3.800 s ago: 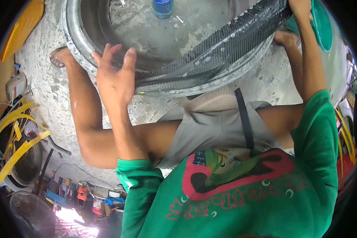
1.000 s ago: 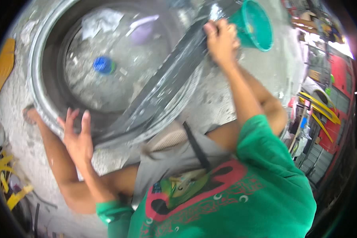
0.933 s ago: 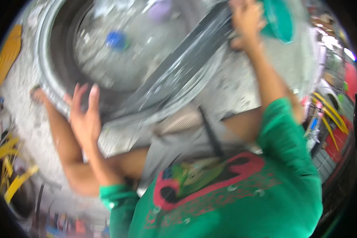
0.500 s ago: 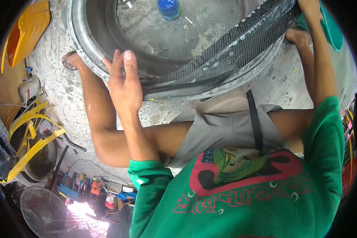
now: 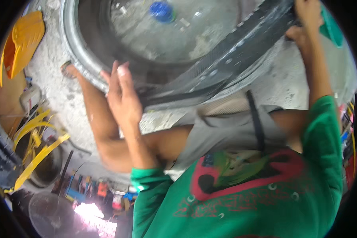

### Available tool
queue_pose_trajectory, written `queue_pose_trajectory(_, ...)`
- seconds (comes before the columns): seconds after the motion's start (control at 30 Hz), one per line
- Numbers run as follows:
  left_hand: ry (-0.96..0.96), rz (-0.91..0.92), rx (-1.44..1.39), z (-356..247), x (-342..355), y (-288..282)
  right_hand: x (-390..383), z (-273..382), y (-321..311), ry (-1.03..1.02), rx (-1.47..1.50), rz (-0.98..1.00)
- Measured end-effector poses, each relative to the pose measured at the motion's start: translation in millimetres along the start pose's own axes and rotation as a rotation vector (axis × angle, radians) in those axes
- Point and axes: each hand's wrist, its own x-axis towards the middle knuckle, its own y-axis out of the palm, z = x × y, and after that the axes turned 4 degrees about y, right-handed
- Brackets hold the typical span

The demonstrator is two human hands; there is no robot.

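Observation:
A large grey tyre casing (image 5: 86, 29) lies flat on the floor in front of me. A long dark ribbed rubber strip (image 5: 234, 51) runs diagonally over its near side up to the top right. My left hand (image 5: 124, 97) rests at the tyre's near-left part beside the strip's lower end, fingers apart and stretched. My right hand (image 5: 307, 12) grips the strip's upper end, its fingertips partly hidden. A blue container (image 5: 161, 12) stands inside the tyre's ring. The picture is somewhat blurred.
An orange plastic piece (image 5: 23, 43) and yellow strips (image 5: 37, 166) lie at the left. A teal bucket (image 5: 334, 31) is behind my right hand. Lower left hold tools (image 5: 102, 188) and a round mesh fan-like object (image 5: 51, 218). A cushion (image 5: 224, 105) is under me.
The view has swung left and back since a second ago. Since half a second ago it has shifted slightly, with my left hand a little lower in frame; both hands stay on strip and tyre.

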Motion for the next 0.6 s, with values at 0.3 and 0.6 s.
queue_pose_trajectory(0.3, -0.032, 0.024, 0.129, 4.1, 3.8, -10.4, 22.4, 3.1, 16.3, -0.215, -0.027, -0.246)
queue_pose_trajectory(0.6, 0.016, -0.007, 0.197, -1.8, 1.4, -0.6, 20.4, -23.6, 23.5, -0.157, 0.052, -0.229)
